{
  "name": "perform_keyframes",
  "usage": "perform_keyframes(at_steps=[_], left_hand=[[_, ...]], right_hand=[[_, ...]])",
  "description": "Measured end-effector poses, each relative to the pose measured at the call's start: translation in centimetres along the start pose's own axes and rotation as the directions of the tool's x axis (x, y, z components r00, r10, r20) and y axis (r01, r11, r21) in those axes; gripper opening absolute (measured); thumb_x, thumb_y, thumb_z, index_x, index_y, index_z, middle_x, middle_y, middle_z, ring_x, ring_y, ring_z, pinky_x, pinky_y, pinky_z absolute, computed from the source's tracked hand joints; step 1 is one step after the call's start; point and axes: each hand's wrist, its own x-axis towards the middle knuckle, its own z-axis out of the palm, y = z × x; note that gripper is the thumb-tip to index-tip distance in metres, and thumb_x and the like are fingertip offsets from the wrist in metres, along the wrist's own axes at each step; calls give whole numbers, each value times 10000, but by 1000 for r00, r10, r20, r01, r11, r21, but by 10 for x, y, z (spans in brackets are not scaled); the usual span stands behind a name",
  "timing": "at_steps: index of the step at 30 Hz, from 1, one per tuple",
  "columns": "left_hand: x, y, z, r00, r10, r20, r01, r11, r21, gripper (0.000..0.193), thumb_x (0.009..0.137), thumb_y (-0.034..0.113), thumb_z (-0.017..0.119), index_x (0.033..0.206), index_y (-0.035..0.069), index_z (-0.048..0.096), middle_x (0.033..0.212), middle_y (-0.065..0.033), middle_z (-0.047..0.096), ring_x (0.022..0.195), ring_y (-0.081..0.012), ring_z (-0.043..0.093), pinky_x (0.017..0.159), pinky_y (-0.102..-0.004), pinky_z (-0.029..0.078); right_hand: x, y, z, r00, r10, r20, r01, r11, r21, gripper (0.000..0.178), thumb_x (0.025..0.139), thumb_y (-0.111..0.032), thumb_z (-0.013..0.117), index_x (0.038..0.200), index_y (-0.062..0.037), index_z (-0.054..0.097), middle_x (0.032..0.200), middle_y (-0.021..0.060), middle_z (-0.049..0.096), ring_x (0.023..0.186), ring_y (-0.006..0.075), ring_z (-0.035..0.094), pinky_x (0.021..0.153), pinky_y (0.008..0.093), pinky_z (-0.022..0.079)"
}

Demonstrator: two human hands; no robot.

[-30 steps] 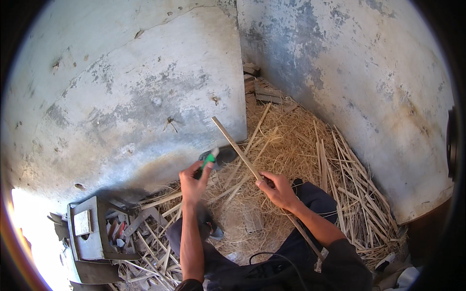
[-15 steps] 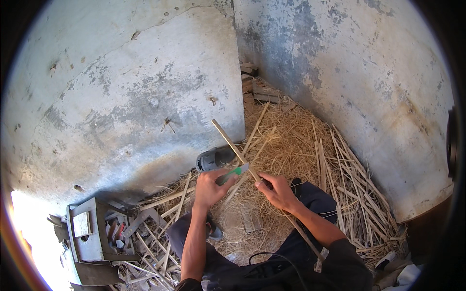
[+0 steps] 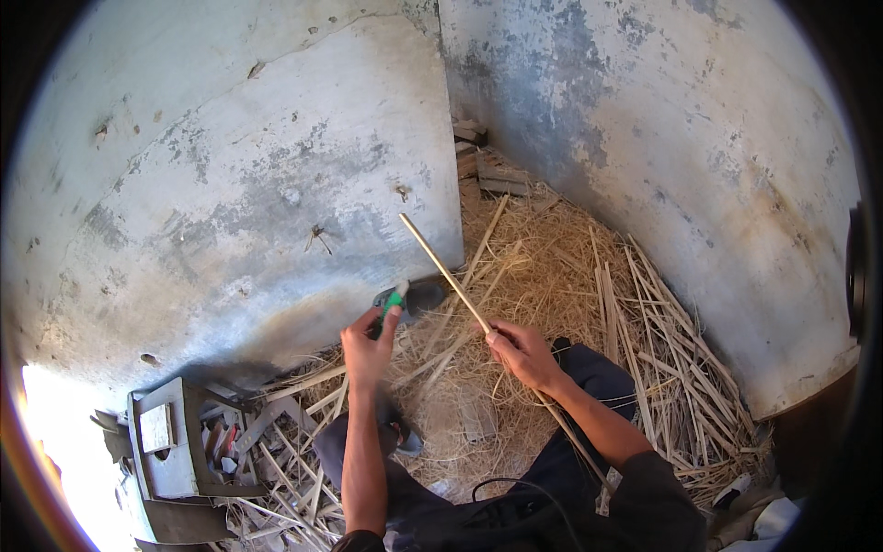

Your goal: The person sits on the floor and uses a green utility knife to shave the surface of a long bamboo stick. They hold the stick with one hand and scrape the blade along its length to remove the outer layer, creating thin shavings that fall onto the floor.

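Observation:
My left hand (image 3: 368, 354) is closed around a small knife with a green handle (image 3: 395, 300). Its pale, slightly blurred blade points up and away, clear of the wood. In my right hand (image 3: 521, 354), a long, thin bamboo-like strip (image 3: 441, 267) is gripped near its middle. The strip's far end slants up and left toward the wall, and its near part runs back under my right forearm across my leg. A gap separates the knife from the strip.
Pale curled shavings (image 3: 543, 253) cover the floor up to the corner. Many loose strips (image 3: 676, 377) lie along the right wall (image 3: 727, 184). A grey box-like stand (image 3: 166, 460) with scraps stands at left. Behind the knife, a dark grey rounded object (image 3: 426, 296) rests against the wall.
My left hand has drawn the knife off the strip, moving left and up. The strip has turned in my right hand, showing a narrower side; that hand has barely shifted.

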Motion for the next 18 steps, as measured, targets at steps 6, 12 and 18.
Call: perform_keyframes(at_steps=[6,12,18], left_hand=[[-14,24,10,949,109,296,-82,991,-101,249,955,231,783,1008,-12,782,698,-57,687,646,-74,555,615,-300,473],[-17,37,8,941,142,306,-173,982,76,300,906,303,815,999,18,808,716,-145,730,598,-180,659,629,-354,528],[-12,25,8,995,46,91,-62,982,177,379,900,363,813,1011,1,807,681,-162,720,595,-239,701,606,-377,522]], right_hand=[[-1,0,1,994,81,78,-89,991,100,442,1113,-324,482,1382,-23,662,727,28,600,595,110,564,577,294,490],[0,-2,3,970,158,183,-178,979,99,444,1133,-318,427,1375,-33,666,746,34,591,669,118,588,631,312,501],[1,6,8,975,140,171,-149,988,41,433,1126,-276,409,1324,-13,690,726,22,565,641,122,561,640,309,485]])
